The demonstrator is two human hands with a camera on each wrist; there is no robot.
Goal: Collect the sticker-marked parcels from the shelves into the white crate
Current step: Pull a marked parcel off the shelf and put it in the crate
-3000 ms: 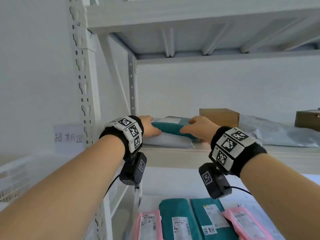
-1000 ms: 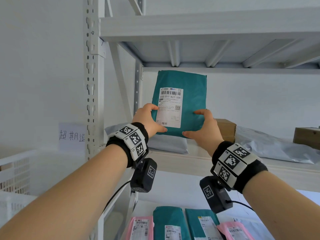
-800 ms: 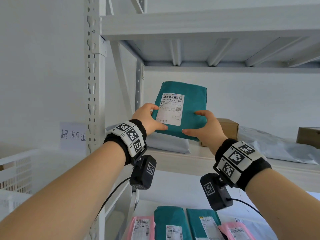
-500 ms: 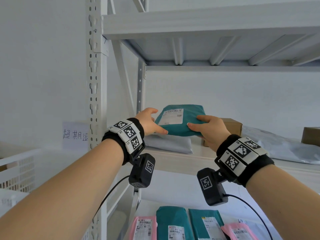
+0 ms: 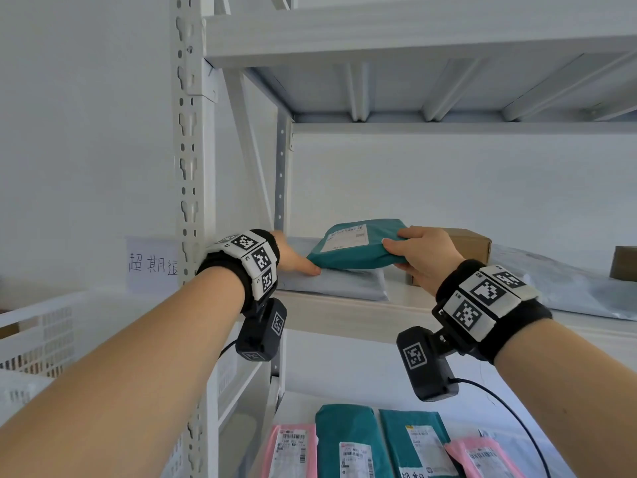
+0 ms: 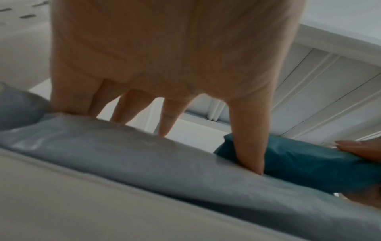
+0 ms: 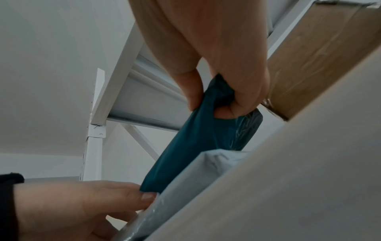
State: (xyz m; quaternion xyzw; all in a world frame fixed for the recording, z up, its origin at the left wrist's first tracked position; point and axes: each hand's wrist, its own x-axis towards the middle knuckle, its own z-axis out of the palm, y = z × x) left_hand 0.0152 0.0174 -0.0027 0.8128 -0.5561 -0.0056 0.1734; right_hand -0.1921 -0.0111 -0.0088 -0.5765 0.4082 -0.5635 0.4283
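— Pinched in the right hand (image 5: pixel 418 257) is the near right edge of the teal parcel (image 5: pixel 358 248): thumb on top, fingers curled under. It lies label-up on a grey mailer (image 5: pixel 334 282) at the left end of the shelf (image 5: pixel 344 320).

— And the left hand (image 5: pixel 293 258)?

— Fingers straight and spread, holding nothing. The wrist view has its thumb resting on the mailer, right against the parcel's left corner.

— Where's the crate (image 5: pixel 38 326)?

— Low on the left, beyond the upright; only a mesh wall and rim show.

— What could go wrong?

— Plastic on plastic is slick. Pull the parcel with that one-sided pinch and the far end may sag and slip free, or the mailer may ride along and slide off the shelf edge. The left thumb looks placed to pin the mailer, but that's my reading. There's also a box (image 5: pixel 468 241) just behind the right hand, which a quick jerk could knock.

— Is it sticker-marked?

— Can't say. The label is seen at a shallow angle and its print is too small to read. The left-wrist view is blurred, the mailer's underside is hidden, and the pink and teal parcels on the shelf below are cut off by the frame.
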